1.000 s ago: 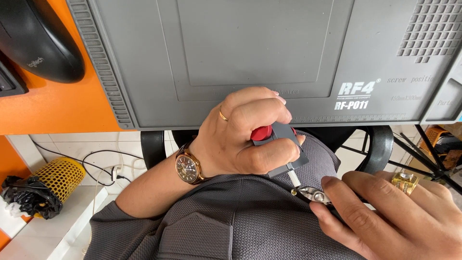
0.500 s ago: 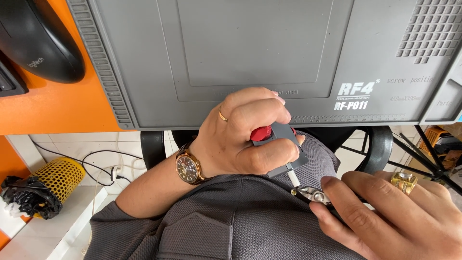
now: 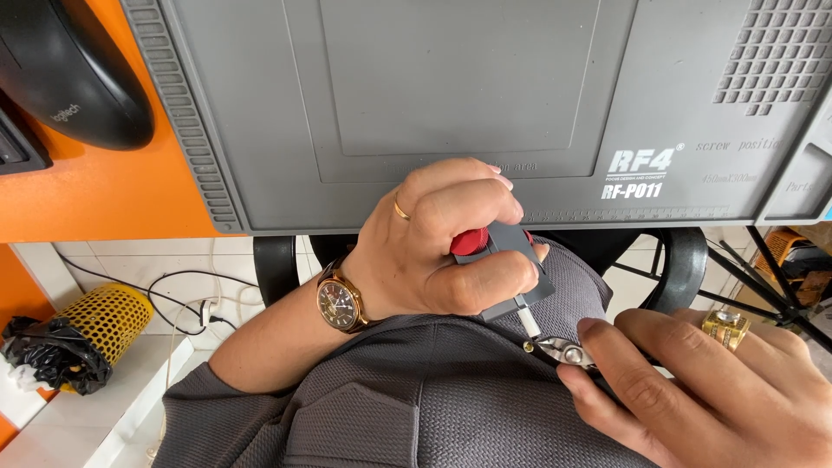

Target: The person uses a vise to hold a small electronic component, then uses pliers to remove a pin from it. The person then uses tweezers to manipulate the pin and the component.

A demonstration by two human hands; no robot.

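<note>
My left hand [image 3: 442, 238] is closed around a small grey tool with a red button [image 3: 498, 260], held just below the edge of a grey work mat [image 3: 451, 95]. A short white tip [image 3: 528, 321] sticks out of the tool, pointing down and right. My right hand [image 3: 702, 390] pinches a small metal plier-like tool [image 3: 559, 351] whose point meets that white tip. Both hands hover over my lap, above a grey shirt [image 3: 416, 399]. A watch [image 3: 336, 303] sits on my left wrist, and a gold ring [image 3: 726, 328] on my right hand.
The mat lies on an orange desk [image 3: 95, 191], with a black computer mouse [image 3: 69, 74] at the top left. Below the desk are a yellow mesh bin [image 3: 104, 325] with a black bag, cables on a white tiled floor, and black chair parts [image 3: 685, 264].
</note>
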